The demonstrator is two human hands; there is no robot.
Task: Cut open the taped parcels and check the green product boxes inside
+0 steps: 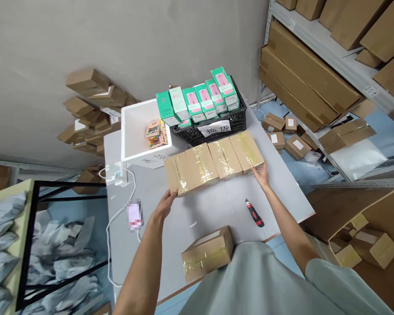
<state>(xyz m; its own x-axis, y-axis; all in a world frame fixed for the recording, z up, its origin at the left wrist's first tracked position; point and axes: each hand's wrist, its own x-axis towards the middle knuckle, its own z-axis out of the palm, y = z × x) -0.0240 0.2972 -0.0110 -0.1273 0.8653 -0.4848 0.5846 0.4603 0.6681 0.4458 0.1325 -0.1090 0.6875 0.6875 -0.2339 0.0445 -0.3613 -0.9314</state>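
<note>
Several taped brown cardboard boxes (pixel 225 157) stand side by side in a row across the table. My left hand (pixel 166 203) grips the near corner of the leftmost box, and my right hand (pixel 261 175) has its fingers on the near right corner of the rightmost one. Both hands press the row from its two ends; some fingertips are hidden by the cardboard. Closer to me lies a red and black box cutter (pixel 255 213), nearer my right forearm. A separate taped carton (pixel 208 253) with a label sits at the table's front edge.
Behind the row are a white foam box (pixel 144 158) with small packets inside and a black crate (pixel 238 122) of green boxes. A phone (pixel 135 215) with a white cable lies at left. Shelves (pixel 328 41) with cartons rise on the right, and grey parcels (pixel 68 258) fill the left.
</note>
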